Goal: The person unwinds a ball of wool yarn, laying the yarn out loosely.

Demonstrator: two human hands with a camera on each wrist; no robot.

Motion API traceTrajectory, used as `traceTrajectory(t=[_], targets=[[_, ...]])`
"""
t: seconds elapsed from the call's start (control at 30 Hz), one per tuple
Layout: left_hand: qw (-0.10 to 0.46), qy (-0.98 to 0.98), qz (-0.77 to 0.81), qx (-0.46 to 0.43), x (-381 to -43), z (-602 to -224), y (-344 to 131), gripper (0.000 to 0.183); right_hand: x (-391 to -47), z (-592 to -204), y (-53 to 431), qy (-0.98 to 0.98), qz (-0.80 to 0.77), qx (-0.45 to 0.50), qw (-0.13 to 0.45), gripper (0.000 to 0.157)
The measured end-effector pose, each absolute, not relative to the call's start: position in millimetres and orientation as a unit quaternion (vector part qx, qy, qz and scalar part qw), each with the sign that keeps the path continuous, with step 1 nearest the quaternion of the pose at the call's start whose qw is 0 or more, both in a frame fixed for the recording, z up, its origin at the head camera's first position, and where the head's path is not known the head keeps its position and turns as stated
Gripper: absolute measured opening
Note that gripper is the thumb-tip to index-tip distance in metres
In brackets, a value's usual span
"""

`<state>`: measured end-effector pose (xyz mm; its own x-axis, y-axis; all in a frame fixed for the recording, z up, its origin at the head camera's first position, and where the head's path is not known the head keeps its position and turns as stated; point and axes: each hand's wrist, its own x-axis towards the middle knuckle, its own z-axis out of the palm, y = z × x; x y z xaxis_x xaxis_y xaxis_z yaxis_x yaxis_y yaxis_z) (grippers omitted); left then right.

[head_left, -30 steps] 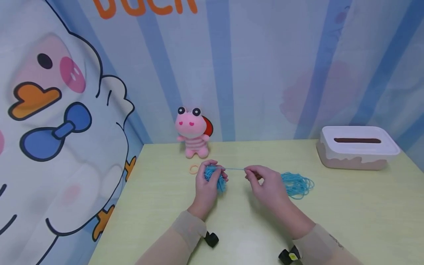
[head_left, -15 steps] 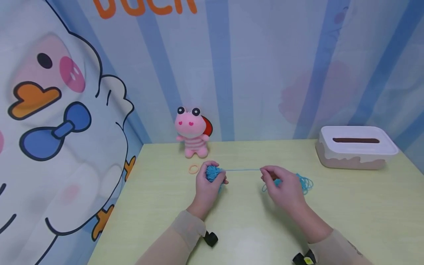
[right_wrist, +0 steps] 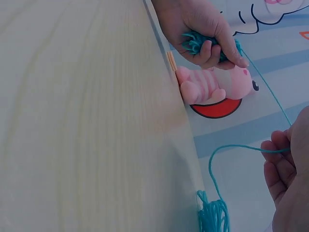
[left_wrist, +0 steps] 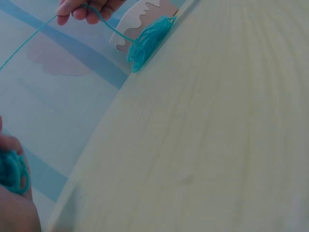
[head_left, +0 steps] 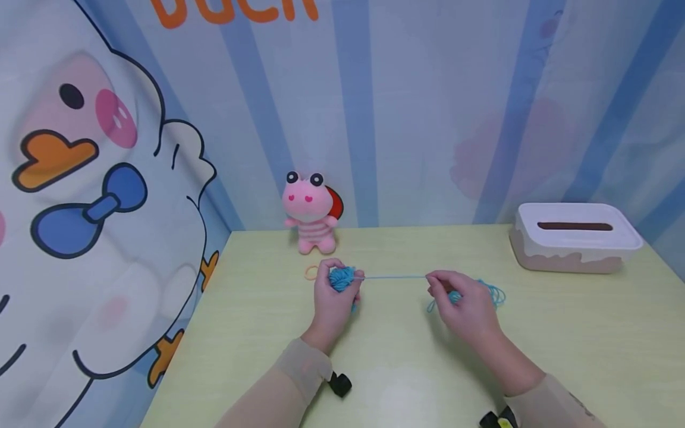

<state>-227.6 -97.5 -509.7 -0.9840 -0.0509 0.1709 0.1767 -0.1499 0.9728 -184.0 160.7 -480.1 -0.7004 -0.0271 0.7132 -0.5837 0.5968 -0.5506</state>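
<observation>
My left hand (head_left: 333, 300) grips a wound bundle of blue yarn (head_left: 341, 278), its fingers and thumb curled round it. From the bundle a taut strand (head_left: 393, 277) runs across to my right hand (head_left: 467, 306), which pinches it between thumb and fingertips. Behind the right hand a loose heap of blue yarn (head_left: 495, 293) lies on the table, partly hidden by that hand in the head view. The left wrist view shows the yarn heap (left_wrist: 150, 43) joined by a slack length to the right hand (left_wrist: 89, 10). In the right wrist view the held bundle (right_wrist: 205, 46) fills the left palm.
A pink plush toy (head_left: 310, 214) with a red back stands at the table's far edge. Beside the left hand lies an orange ring-shaped band (head_left: 310, 273). A white and brown tissue box (head_left: 578, 238) sits at the back right of the pale table (head_left: 407, 368), before a printed curtain (head_left: 417, 119).
My right hand has moved to the right, drawing the strand out longer between the hands, and now covers part of the yarn heap. The left hand stays nearly in place with its bundle.
</observation>
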Motion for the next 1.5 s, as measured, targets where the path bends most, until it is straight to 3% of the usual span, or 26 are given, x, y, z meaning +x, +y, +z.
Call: traceTrajectory(t=[0.17, 0.33, 0.6, 0.97, 1.3, 1.5], targets=[[0.076, -0.683, -0.723, -0.062, -226.3, -509.4, -99.2, 0.046, -184.0, -481.3, 163.6, -0.828, 0.421, 0.176, 0.326, 0.014], [0.042, -0.634, -0.766, -0.094, -226.0, -508.6, -98.9, 0.039, -184.0, -480.9, 168.4, -0.834, 0.428, 0.16, 0.309, 0.013], [0.056, -0.607, -0.787, -0.099, -227.5, -508.4, -97.8, 0.033, -184.0, -480.1, 175.0, -0.828, 0.431, 0.158, 0.322, 0.013], [0.065, -0.702, -0.707, -0.058, -227.0, -509.8, -102.0, 0.059, -183.5, -482.0, 183.0, -0.834, 0.426, 0.136, 0.322, 0.014], [0.058, -0.651, -0.752, -0.089, -226.1, -507.4, -101.8, 0.023, -183.4, -482.5, 187.2, -0.837, 0.423, 0.126, 0.322, 0.014], [0.057, -0.653, -0.75, -0.087, -225.8, -507.0, -100.8, 0.028, -183.7, -480.2, 192.6, -0.839, 0.42, 0.11, 0.329, 0.012]])
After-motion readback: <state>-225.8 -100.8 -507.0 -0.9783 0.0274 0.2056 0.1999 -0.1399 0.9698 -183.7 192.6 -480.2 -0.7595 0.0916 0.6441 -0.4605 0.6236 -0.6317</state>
